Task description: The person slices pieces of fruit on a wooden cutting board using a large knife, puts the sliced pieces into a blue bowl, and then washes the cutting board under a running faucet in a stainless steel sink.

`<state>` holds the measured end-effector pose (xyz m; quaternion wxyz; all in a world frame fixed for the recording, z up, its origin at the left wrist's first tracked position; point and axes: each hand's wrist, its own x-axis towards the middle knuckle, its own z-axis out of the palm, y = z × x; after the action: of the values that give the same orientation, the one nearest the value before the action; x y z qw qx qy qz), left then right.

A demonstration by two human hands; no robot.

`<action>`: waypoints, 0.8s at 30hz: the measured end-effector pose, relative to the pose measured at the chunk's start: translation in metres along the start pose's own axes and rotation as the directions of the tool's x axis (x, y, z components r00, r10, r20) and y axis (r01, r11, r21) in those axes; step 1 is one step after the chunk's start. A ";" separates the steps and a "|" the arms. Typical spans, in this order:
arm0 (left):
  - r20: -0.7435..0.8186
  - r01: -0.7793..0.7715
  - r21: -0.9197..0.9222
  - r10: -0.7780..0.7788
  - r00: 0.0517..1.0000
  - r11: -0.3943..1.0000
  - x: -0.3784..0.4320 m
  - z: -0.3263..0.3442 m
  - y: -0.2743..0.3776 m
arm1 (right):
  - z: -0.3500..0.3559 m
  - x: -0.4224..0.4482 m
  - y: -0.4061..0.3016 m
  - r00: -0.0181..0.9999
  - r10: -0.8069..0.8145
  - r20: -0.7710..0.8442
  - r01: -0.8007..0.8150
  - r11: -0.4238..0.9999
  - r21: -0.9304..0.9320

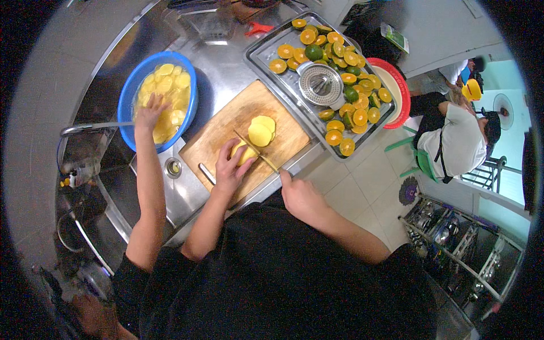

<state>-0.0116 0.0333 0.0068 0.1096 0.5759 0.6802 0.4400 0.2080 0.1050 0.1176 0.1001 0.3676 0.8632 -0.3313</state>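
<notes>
My left hand (229, 168) presses a peeled yellow potato (243, 155) onto a wooden cutting board (221, 117), fingers curled over its top. In my right hand (304, 197) is the handle of a knife (268, 163), its blade lying against the potato's right side. Just beyond the blade, several cut potato slices (260, 132) rest in an overlapping pile. A co-worker's hand (152, 111) reaches into a blue plastic basin (193, 85) at the left, which holds many potato slices (168, 85) in what looks like water.
A metal tray (263, 78) with halved green-skinned oranges (359, 102) and a metal citrus juicer (321, 84) stands right of the board. Behind it is a red-rimmed bowl (401, 97). A faucet (97, 125) and sink drain (173, 168) lie left. A person (454, 136) sits on a green chair (425, 163).
</notes>
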 end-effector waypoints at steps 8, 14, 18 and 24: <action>-0.017 -0.045 0.017 0.045 0.999 0.999 0.001 -0.001 0.000 | 0.027 0.039 -0.004 0.997 0.062 0.038 -0.061 0.997 -0.045; 0.018 -0.096 0.082 0.095 0.995 0.992 0.007 -0.005 0.020 | 0.049 0.065 0.011 0.996 0.085 0.004 -0.085 0.996 0.022; -0.003 -0.057 0.045 0.057 0.998 0.997 0.000 -0.007 0.016 | 0.041 0.053 0.018 0.994 0.107 0.029 -0.110 0.976 0.185; -0.011 -0.016 0.010 0.016 1.000 1.000 -0.002 -0.010 0.015 | 0.001 0.002 -0.005 0.997 0.057 0.046 -0.060 0.997 0.056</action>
<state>-0.0073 0.0265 0.0228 0.0994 0.5794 0.6783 0.4409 0.2028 0.1034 0.1184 0.1181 0.3881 0.8398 -0.3608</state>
